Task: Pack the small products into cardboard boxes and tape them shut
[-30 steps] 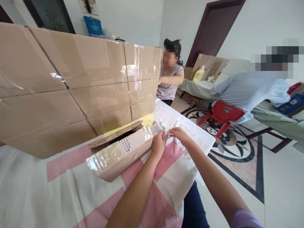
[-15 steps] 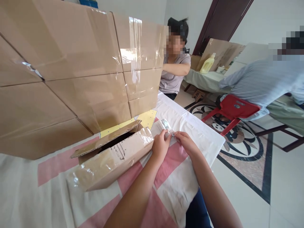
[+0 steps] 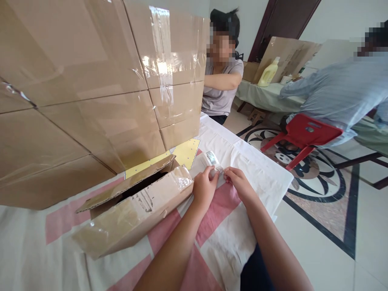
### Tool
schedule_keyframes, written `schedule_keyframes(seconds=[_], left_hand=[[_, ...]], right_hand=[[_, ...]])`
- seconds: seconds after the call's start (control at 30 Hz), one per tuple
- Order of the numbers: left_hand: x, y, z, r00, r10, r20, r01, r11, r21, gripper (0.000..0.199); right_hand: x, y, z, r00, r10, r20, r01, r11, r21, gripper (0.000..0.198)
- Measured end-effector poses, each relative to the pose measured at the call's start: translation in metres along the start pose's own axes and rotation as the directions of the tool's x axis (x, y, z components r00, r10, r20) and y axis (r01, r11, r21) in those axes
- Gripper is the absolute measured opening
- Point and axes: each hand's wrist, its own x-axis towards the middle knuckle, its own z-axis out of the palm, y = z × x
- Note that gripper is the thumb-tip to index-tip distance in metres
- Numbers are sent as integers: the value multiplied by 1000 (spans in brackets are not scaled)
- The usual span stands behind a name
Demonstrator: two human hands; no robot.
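White packet (image 3: 211,157) shows more than before, left hand (image 3: 205,186) pinching

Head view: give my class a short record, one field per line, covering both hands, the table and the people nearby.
Left hand grip: holding a small pale item with a silvery patch
Right hand grip: fingertips at the item's edge; firmness unclear
Left of hands: cardboard box, flap raised over a dark opening
Behind box: stacked taped cartons
Table cover: pink-and-cream cloth
Beyond cartons: person in pale top
Far right: person in light-blue shirt on red plastic chair
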Motion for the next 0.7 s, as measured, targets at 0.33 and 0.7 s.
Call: schedule_keyframes(seconds=[0.33,0.7], left_hand=[[0,-1,0,1000,9,-10,-9,1000,-20,27],[-1,-6,-2,990,137,19,-133,980,-145,44]], right_hand=[[-3,-3,0,991,87,105,-98,990,105,28],[-7,-7,0,963,223,149,-239,967,94,33]])
